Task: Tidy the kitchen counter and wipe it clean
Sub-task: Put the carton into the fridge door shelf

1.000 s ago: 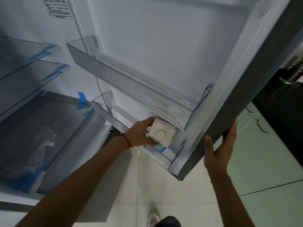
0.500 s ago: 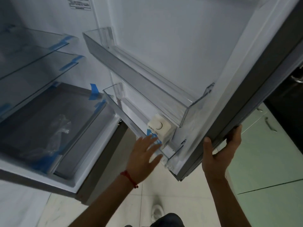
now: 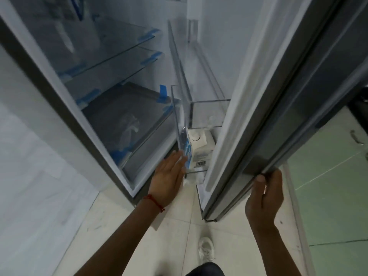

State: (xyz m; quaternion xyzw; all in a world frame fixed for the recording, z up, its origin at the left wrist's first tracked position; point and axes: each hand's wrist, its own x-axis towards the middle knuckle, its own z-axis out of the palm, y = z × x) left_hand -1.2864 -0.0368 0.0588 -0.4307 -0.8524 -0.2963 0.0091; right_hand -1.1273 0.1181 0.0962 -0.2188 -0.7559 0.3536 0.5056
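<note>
The white carton point(image 3: 200, 145) has been released into the lower door bin point(image 3: 179, 124) and left standing there, and the fridge door point(image 3: 268, 116) has since been swung partway shut. The left hand point(image 3: 169, 176) has been drawn back, fingers straight and loosely together, just beside the bin's near corner. The right hand point(image 3: 264, 193) is curled round the door's lower edge. This put-away is judged done; the counter remains to be wiped. A round cap, blue side print and barcode are shown on the upright carton
</note>
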